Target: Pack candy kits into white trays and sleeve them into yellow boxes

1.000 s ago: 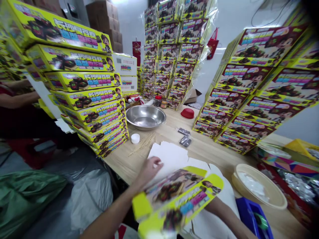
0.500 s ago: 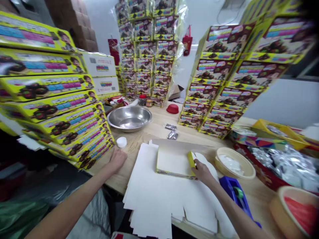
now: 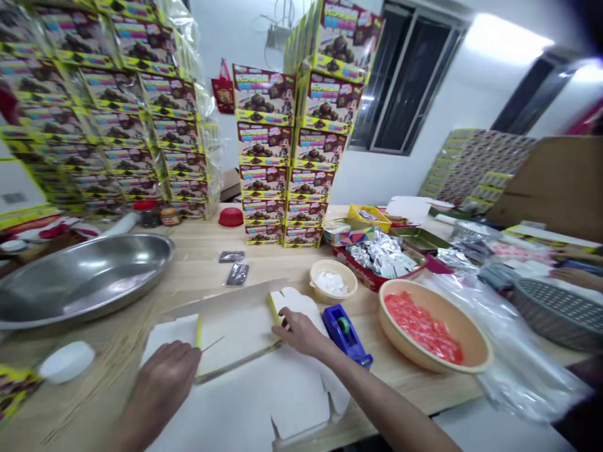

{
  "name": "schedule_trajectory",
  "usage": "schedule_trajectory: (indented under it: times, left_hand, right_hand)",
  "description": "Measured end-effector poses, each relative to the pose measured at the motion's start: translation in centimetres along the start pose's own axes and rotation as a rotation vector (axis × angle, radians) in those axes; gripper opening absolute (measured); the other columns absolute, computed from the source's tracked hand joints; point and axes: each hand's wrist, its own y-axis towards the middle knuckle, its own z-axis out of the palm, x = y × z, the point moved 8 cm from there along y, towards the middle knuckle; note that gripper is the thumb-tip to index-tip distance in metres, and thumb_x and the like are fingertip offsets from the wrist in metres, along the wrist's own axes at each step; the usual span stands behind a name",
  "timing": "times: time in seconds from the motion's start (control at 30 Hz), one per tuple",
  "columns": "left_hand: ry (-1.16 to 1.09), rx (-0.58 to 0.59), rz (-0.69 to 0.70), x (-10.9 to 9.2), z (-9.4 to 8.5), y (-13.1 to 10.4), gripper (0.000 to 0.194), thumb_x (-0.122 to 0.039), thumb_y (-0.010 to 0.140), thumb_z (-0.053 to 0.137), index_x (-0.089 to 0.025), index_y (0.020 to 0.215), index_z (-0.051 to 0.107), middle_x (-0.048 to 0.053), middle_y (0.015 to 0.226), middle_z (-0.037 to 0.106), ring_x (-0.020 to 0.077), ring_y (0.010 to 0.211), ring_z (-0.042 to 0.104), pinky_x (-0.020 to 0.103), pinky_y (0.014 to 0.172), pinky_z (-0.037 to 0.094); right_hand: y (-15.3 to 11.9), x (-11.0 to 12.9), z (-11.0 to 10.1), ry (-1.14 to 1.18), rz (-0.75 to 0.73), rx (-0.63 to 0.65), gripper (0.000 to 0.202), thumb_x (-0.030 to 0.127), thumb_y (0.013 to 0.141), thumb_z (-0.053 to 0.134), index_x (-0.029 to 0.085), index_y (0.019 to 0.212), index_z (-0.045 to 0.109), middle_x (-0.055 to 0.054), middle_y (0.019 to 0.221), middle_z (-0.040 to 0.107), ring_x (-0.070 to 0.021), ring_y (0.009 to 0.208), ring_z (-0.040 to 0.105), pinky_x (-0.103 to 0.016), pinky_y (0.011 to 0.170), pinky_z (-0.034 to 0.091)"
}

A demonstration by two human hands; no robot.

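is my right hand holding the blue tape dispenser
No, the blue plastic tape dispenser rests on the wooden table, the right hand at the open white-lined carton.

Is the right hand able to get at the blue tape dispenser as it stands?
Probably yes: the dispenser sits beside the right hand, with nothing visible on top or standing between them.

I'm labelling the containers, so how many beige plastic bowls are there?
2: a small beige bowl with white contents, beyond the blue tape dispenser; a larger beige bowl with red contents, right of the dispenser.
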Motion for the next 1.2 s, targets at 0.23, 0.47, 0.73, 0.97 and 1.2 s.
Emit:
schedule_trajectory:
  times: [0.23,0.47,0.73,0.97,1.2]
  left_hand:
    - [-0.102,-0.454,0.251,-5.4,-2.2,2.7,0.012,-0.018,0.083,0.052,-0.019,0.085,0.064,0.002,0.068,0.065,0.0164,0.065,0.060,0.029,0.070,0.046]
    - [0.009,-0.647,-0.648,11.4,-7.5,-4.4,0.019,-0.034,0.085,0.050,-0.017,0.084,0.058,0.003,0.075,0.060,0.0162,0.066,0.057,0.028,0.063,0.045]
    - [0.128,-0.063,-0.819,22.6,-2.2,-5.6,0.030,-0.023,0.080,0.042,-0.010,0.097,0.062,0.015,0.105,0.062,0.0260,0.099,0.057,0.036,0.090,0.042]
    - [0.056,0.183,-0.896,23.5,-0.9,-6.5,0.032,-0.030,0.073,0.060,-0.016,0.102,0.062,0.008,0.096,0.067,0.0214,0.088,0.062,0.028,0.077,0.045]
    - [0.098,0.189,-0.894,24.3,-1.0,-5.9,0.025,-0.029,0.072,0.062,-0.014,0.090,0.065,0.009,0.088,0.068,0.0221,0.084,0.061,0.028,0.075,0.042]
  right_hand:
    - [-2.0,-3.1,-9.8,0.062,-0.001,-0.097,0.019,0.035,0.083,0.053,0.018,0.088,0.059,-0.005,0.083,0.065,-0.0179,0.074,0.060,-0.026,0.062,0.047]
    - [5.1,-7.0,-12.3,-0.114,-0.029,-0.077,0.020,0.036,0.082,0.047,0.018,0.084,0.058,-0.006,0.080,0.065,-0.0180,0.071,0.061,-0.028,0.062,0.050]
    - [23.4,0.0,7.6,-0.618,-0.762,0.333,0.078,0.001,0.061,0.046,0.013,0.137,0.037,-0.015,0.140,0.042,-0.0284,0.126,0.040,-0.041,0.095,0.040]
    - [24.9,0.1,15.4,-0.700,-1.055,0.437,0.039,0.012,0.067,0.054,0.017,0.106,0.057,-0.013,0.101,0.061,-0.0256,0.095,0.053,-0.038,0.081,0.039]
    - [23.9,-4.0,4.1,-0.406,-0.577,0.159,0.042,0.011,0.063,0.059,0.022,0.103,0.051,-0.015,0.096,0.060,-0.0253,0.088,0.054,-0.036,0.076,0.042]
